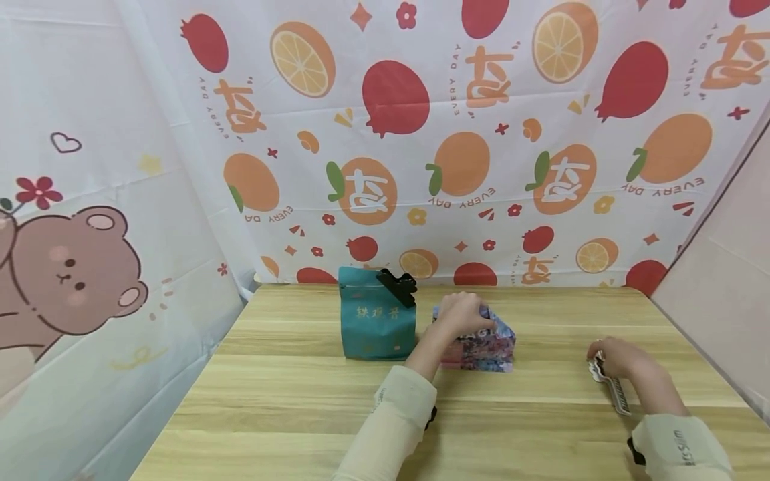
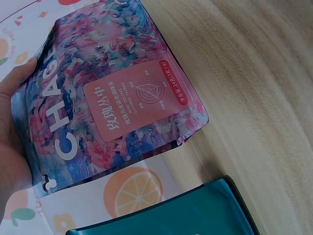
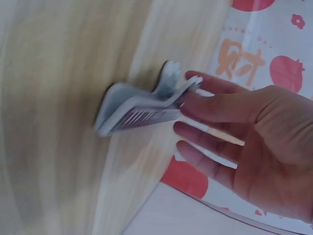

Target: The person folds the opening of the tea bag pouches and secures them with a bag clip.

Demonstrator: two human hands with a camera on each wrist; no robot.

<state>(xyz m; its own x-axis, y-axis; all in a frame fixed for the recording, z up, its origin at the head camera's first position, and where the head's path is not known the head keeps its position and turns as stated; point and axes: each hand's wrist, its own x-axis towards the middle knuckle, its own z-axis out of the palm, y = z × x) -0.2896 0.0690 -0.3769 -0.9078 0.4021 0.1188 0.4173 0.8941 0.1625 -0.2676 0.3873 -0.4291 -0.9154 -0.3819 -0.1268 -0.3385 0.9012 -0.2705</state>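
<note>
My left hand (image 1: 460, 314) grips the top edge of a pink and blue tea pouch (image 1: 484, 354) standing on the table. In the left wrist view the pouch (image 2: 98, 93) shows big white letters and a pink label, with the fingers at its top corners. Off to the right, my right hand (image 1: 622, 359) pinches a pale grey bag clip (image 1: 617, 394) by its handle end. The right wrist view shows this clip (image 3: 139, 110) between thumb and index finger, its ridged long jaw pointing away from the palm, while the other fingers are extended.
A teal pouch (image 1: 375, 331) stands upright just left of the tea pouch, with a black clip (image 1: 398, 287) across its top right corner. The wooden table (image 1: 289, 401) ends at a fruit-printed cloth (image 1: 409, 167) behind. A pale side wall (image 1: 730, 280) borders the right.
</note>
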